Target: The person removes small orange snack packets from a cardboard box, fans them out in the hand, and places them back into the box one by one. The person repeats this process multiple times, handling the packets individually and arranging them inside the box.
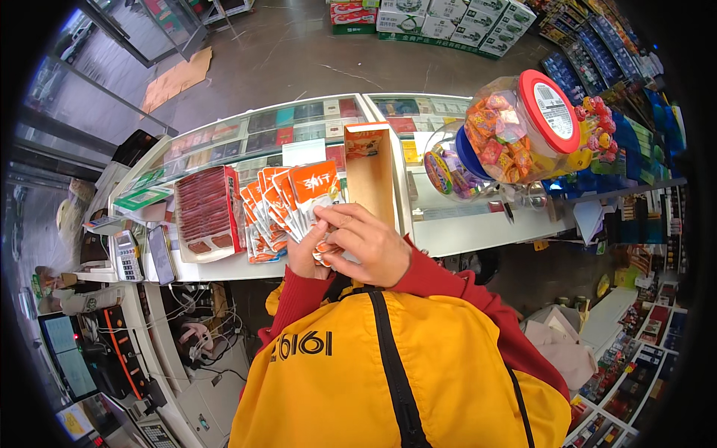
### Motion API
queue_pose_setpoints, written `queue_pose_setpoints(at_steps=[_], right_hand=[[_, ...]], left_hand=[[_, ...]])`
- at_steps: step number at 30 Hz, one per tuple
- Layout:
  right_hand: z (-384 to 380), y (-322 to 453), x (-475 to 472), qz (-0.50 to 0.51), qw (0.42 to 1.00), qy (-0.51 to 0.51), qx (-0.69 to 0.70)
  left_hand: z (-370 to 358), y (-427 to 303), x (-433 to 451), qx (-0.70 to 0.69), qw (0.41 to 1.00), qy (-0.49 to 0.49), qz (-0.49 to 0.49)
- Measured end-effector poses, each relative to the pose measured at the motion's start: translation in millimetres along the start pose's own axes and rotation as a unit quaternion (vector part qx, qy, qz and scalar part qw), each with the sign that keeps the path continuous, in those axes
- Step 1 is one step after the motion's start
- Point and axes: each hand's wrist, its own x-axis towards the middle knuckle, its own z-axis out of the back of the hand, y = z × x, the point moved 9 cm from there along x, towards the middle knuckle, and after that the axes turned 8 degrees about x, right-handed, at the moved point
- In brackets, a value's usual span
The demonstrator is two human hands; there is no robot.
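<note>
My left hand (306, 253) holds the lower ends of a bunch of orange-and-white snack packets (315, 182) above the counter. Over the same packets lie the fingers of my right hand (367, 242), with the fingertips on the front packet and close to the left thumb. More packets (259, 224) lean in an overlapping row just left of the hands. Beyond the right hand, an open cardboard box (369, 185) with an orange printed end shows a bare inside. A red-sided carton (206, 215) packed with dark red sachets stands farther left. My palms are hidden.
The glass-topped display counter (476, 229) runs across in front. A candy jar with a red lid (521, 129) and a smaller jar (448, 162) stand right. A calculator (129, 256) and a phone (162, 255) lie left. Milk cartons (454, 22) stack on the floor beyond.
</note>
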Motion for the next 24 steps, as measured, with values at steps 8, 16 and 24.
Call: queue_pose_setpoints(at_steps=[8, 16, 24], right_hand=[[94, -65, 26, -0.043, 0.948, -0.213, -0.233], [90, -129, 44, -0.096, 0.972, -0.182, -0.113], [89, -134, 40, -0.096, 0.979, -0.162, -0.074]], left_hand=[[4, -4, 9, 0.004, 1.0, -0.01, -0.008], [-16, -12, 3, -0.002, 1.0, 0.007, -0.017], [-23, 0, 6, 0.016, 0.998, 0.052, 0.025]])
